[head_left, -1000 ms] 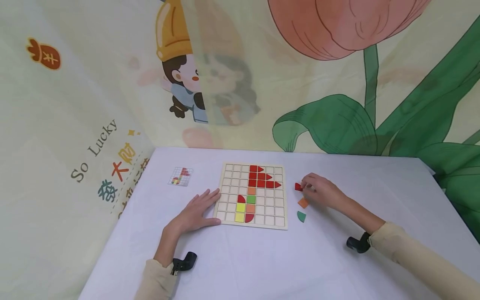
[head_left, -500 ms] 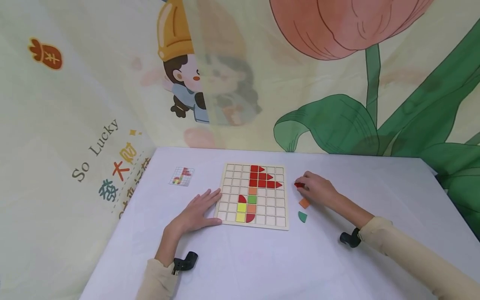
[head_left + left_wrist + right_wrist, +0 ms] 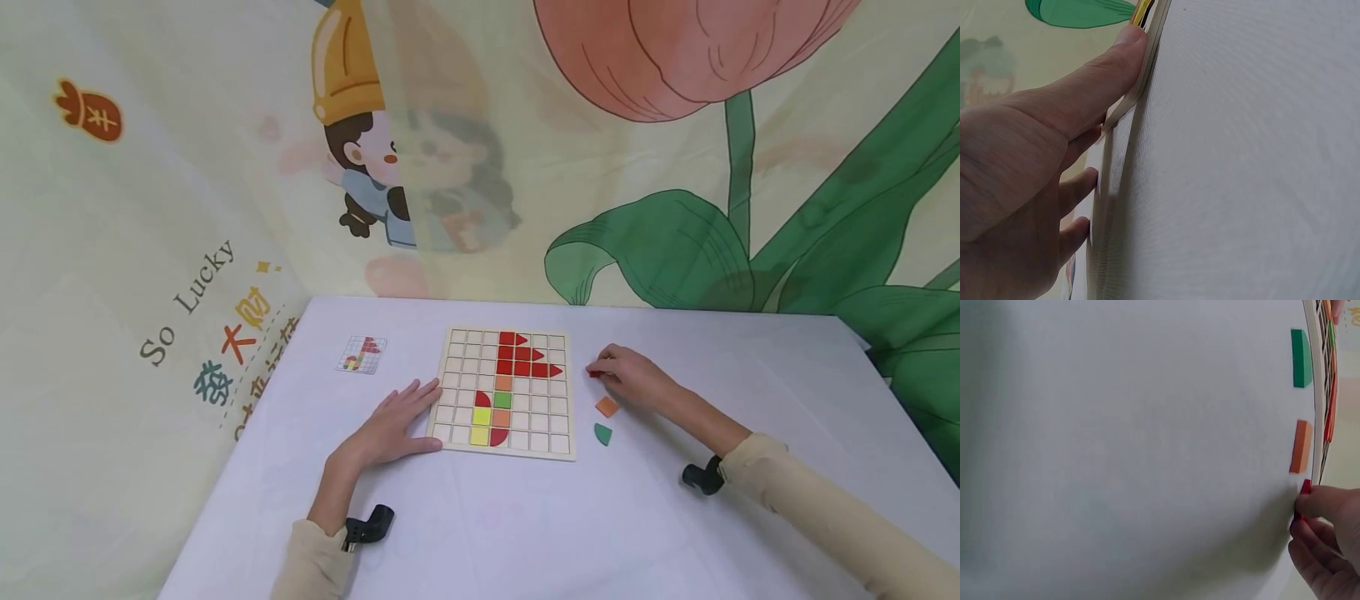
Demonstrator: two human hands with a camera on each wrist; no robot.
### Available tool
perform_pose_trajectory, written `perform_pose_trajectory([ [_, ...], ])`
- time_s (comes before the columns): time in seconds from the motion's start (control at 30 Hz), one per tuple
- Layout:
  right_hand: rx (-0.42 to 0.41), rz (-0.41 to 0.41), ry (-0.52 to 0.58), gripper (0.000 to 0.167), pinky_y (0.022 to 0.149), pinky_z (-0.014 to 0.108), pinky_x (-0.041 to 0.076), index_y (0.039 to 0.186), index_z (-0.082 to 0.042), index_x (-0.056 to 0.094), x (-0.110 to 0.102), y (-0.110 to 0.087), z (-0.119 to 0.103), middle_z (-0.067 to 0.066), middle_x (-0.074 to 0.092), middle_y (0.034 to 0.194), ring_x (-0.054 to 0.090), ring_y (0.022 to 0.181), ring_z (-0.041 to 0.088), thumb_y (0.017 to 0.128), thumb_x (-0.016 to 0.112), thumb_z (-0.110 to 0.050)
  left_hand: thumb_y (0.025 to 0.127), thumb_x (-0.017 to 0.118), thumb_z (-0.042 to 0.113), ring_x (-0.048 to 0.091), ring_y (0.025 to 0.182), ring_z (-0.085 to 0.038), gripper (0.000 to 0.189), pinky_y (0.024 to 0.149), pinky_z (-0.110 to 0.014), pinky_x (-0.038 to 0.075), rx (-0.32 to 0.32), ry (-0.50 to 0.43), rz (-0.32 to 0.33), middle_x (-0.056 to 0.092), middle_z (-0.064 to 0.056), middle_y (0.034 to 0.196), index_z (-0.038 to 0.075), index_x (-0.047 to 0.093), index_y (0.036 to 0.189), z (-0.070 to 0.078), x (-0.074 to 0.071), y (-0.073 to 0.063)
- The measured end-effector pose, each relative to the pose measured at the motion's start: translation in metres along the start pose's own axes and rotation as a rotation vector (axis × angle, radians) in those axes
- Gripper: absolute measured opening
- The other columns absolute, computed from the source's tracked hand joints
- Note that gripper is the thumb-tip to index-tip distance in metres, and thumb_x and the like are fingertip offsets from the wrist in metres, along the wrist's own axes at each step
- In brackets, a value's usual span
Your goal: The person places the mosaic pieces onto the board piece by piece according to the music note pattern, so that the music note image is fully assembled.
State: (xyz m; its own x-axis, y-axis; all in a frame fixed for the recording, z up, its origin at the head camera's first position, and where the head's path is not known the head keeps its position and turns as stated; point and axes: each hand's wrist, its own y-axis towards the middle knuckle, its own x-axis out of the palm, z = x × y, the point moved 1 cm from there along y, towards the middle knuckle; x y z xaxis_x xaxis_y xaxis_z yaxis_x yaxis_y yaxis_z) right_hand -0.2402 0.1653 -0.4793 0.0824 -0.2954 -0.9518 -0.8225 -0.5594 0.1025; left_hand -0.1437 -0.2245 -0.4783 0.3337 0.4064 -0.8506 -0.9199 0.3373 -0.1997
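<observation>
A square wooden grid board (image 3: pixel 459 392) lies on the white table, with red, orange, green and yellow tiles set in some of its cells. My left hand (image 3: pixel 390 427) rests at the board's left edge, fingers spread and thumb at the near corner; in the left wrist view the thumb (image 3: pixel 1094 84) touches the rim. Right of the board, my right hand (image 3: pixel 633 377) pinches a small red tile (image 3: pixel 1306 486) between thumb and fingers, mostly covered by them. Just nearer than that hand lie an orange square tile (image 3: pixel 607 407) and a green quarter-circle tile (image 3: pixel 603 434).
A small printed card (image 3: pixel 362 354) with a coloured grid pattern lies at the back left of the table. Behind the table hangs a patterned cloth (image 3: pixel 480 275). A black wrist camera (image 3: pixel 370 525) sits at the left sleeve, another black wrist camera (image 3: pixel 703 476) at the right.
My right hand has moved slightly left over the red tile and taken it between thumb and fingers. The left hand and the board have stayed in place.
</observation>
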Motion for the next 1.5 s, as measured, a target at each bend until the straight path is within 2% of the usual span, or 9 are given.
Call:
perform_pose_trajectory([
  [0.1,-0.008,0.014,-0.008,0.027,0.071,0.027,0.058,0.107,-0.007,0.075,-0.007,0.005,-0.002,0.007,0.065,0.095,0.062,0.083,0.017,0.080,0.075,-0.004,0.083,0.072,0.046,0.013,0.153,-0.029,0.085,0.125,-0.053,0.010,-0.006,-0.007,-0.002,0.024,0.001,0.162,0.018,0.031,0.153,0.001,-0.001,0.000],
  [0.2,0.014,0.022,0.041,0.028,0.067,0.024,0.056,0.109,-0.010,0.075,-0.014,0.010,-0.011,0.005,0.065,0.095,0.061,0.082,0.015,0.081,0.077,-0.009,0.084,0.072,0.046,0.012,0.153,-0.028,0.086,0.125,-0.053,0.010,-0.010,-0.006,-0.005,0.024,0.001,0.163,0.018,0.030,0.153,0.001,-0.002,0.000],
  [0.27,-0.009,0.018,0.082,0.029,0.067,0.022,0.056,0.111,-0.010,0.074,-0.017,0.015,-0.022,0.004,0.065,0.096,0.060,0.083,0.015,0.082,0.077,-0.011,0.083,0.072,0.045,0.013,0.153,-0.029,0.085,0.125,-0.053,0.010,-0.008,-0.007,0.001,0.024,0.001,0.163,0.018,0.031,0.153,0.001,-0.002,0.000],
  [0.4,-0.137,0.008,0.120,0.030,0.068,0.021,0.056,0.111,-0.011,0.074,-0.016,0.024,-0.055,0.004,0.066,0.099,0.059,0.083,0.014,0.082,0.077,-0.013,0.084,0.072,0.044,0.013,0.153,-0.029,0.085,0.125,-0.053,0.010,-0.004,-0.015,-0.002,0.025,0.001,0.162,0.017,0.031,0.153,0.000,-0.001,-0.001],
  [0.57,-0.318,0.017,0.083,0.026,0.067,0.017,0.052,0.109,-0.015,0.076,-0.001,0.045,-0.095,0.001,0.067,0.096,0.058,0.081,0.011,0.083,0.077,-0.017,0.083,0.072,0.045,0.013,0.153,-0.028,0.085,0.125,-0.053,0.010,-0.006,-0.019,-0.001,0.025,0.002,0.162,0.019,0.032,0.153,-0.001,0.001,-0.001],
  [0.8,-0.412,-0.086,0.054,0.020,0.072,0.017,0.052,0.106,-0.020,0.077,0.026,0.076,-0.137,-0.002,0.068,0.098,0.059,0.088,0.010,0.087,0.073,-0.023,0.084,0.070,0.047,0.014,0.153,-0.028,0.083,0.124,-0.053,0.011,0.009,-0.002,-0.001,0.025,0.002,0.162,0.019,0.032,0.153,-0.002,0.001,-0.001],
  [0.97,-0.407,-0.171,-0.002,0.020,0.079,0.017,0.054,0.106,-0.021,0.077,0.039,0.089,-0.148,-0.004,0.068,0.099,0.057,0.090,0.009,0.088,0.071,-0.027,0.085,0.070,0.048,0.013,0.153,-0.028,0.083,0.125,-0.052,0.011,0.017,0.003,-0.003,0.024,0.003,0.162,0.019,0.031,0.153,-0.003,0.001,0.001],
  [1.17,-0.380,-0.216,-0.016,0.017,0.078,0.020,0.054,0.105,-0.019,0.077,0.043,0.090,-0.154,-0.004,0.067,0.100,0.056,0.089,0.010,0.090,0.069,-0.025,0.084,0.070,0.047,0.013,0.153,-0.027,0.083,0.125,-0.052,0.011,0.002,0.004,-0.007,0.025,0.003,0.162,0.020,0.032,0.153,-0.004,0.001,0.000],
  [1.5,-0.421,-0.180,-0.140,0.018,0.082,0.020,0.055,0.104,-0.017,0.077,0.043,0.081,-0.157,-0.003,0.067,0.106,0.057,0.096,0.013,0.093,0.066,-0.026,0.085,0.070,0.047,0.013,0.153,-0.027,0.082,0.125,-0.052,0.010,0.011,-0.005,-0.004,0.024,0.003,0.162,0.019,0.032,0.153,-0.002,0.001,0.000],
])
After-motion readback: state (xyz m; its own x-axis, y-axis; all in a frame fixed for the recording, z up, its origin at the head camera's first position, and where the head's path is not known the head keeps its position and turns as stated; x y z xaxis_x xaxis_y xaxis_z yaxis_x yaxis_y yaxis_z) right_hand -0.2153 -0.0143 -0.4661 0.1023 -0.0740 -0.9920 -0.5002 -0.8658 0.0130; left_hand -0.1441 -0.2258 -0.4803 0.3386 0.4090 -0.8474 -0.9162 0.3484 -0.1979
